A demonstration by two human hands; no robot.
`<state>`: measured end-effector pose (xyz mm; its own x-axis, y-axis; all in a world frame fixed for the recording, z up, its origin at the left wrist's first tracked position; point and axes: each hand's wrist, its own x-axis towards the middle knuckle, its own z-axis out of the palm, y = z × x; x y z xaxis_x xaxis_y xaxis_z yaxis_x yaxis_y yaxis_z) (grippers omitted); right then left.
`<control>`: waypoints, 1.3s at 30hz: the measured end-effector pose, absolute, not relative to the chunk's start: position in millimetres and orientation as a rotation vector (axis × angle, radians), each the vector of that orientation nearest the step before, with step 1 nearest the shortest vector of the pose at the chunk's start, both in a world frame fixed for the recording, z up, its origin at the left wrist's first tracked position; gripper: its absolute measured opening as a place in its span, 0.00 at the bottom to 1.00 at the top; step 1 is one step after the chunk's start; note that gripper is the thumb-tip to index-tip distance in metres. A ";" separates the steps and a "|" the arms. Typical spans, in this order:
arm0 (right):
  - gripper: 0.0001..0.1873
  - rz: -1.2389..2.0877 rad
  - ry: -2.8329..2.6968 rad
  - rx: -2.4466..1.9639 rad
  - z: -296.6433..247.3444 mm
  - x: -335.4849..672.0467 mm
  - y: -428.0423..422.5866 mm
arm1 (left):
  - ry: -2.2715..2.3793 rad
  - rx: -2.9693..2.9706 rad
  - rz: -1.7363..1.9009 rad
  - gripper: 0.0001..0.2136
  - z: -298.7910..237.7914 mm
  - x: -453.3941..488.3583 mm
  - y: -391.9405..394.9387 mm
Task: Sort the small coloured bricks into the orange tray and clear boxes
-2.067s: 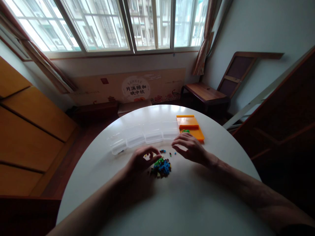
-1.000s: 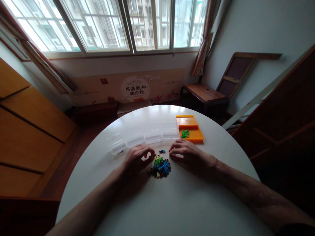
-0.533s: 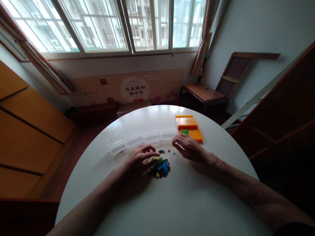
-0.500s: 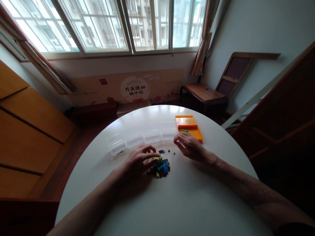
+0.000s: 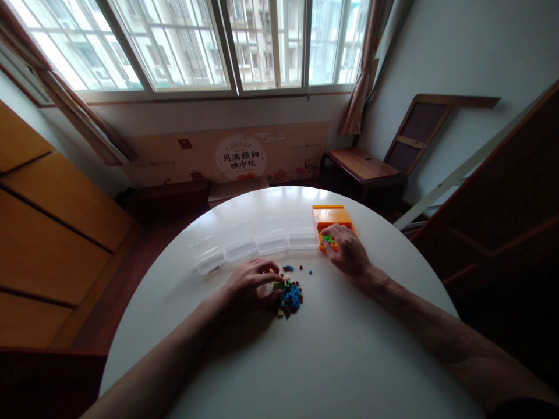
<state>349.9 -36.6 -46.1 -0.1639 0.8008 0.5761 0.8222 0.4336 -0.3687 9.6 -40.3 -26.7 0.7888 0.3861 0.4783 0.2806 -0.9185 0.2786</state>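
A heap of small blue, green, yellow and brown toy bricks [image 5: 292,297] lies on the white round table. My left hand [image 5: 252,286] rests against the heap's left side, its bent fingers and thumb apart, with green and yellow pieces showing by the fingertips. My right hand [image 5: 346,249] reaches over the front part of an orange box [image 5: 331,214]. Its thumb and fingers are spread around some green pieces [image 5: 327,238] in the box, and I see nothing gripped between them.
Clear plastic containers [image 5: 273,244] stand in a curved row left of the orange box. A few loose pieces [image 5: 288,268] lie between them and the heap. Beyond the white table [image 5: 314,361] are a wooden chair [image 5: 362,164] and a printed board [image 5: 279,152].
My right hand has moved right, from beside the clear containers to over the orange box, and its fingers have spread. My left hand has stayed at the heap with little movement.
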 end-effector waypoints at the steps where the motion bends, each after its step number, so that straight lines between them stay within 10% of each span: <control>1: 0.06 -0.028 -1.964 -1.348 -44.8 348.3 -37.8 | 0.527 2.775 0.805 0.08 -26.8 9.4 -40.5; 39: 0.11 0.154 -2.305 -0.569 -24.9 306.7 -69.4 | 0.689 2.147 0.997 0.05 -19.2 35.1 -59.8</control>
<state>306.7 -69.4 -24.9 -0.6247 0.4441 0.6423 0.3546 0.8942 -0.2734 35.1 -59.8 -19.2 0.5700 0.6862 0.4519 0.1803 -0.6411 0.7460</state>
